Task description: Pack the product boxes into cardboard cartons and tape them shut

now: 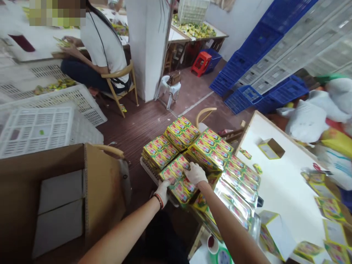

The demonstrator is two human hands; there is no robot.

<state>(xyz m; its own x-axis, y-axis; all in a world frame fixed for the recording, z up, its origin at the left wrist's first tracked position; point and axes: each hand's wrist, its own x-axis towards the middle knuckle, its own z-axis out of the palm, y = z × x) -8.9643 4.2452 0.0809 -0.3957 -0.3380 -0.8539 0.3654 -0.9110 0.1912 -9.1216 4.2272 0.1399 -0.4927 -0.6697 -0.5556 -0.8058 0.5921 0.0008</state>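
Both of my hands wear white gloves. My left hand (162, 192) grips the near left edge of a yellow-green printed box (177, 170), its thumb against the side. On the right side of the same box, my right hand (195, 174) has its fingers curled over the edge. Around it stand more of these printed boxes in stacks: one at the left (161, 151), one behind (183, 131), and a taller one to the right (211, 148). Shiny wrapped boxes (236, 194) lie under and beside my right forearm. The box's underside is hidden.
A large open cardboard carton (104, 194) with pale flat-topped contents stands at my left. White crates (41, 126) are beyond it. To the right is a white tabletop (288, 190) with open boxes. A person (106, 44) sits by a pillar; blue crates (244, 97) line the wall.
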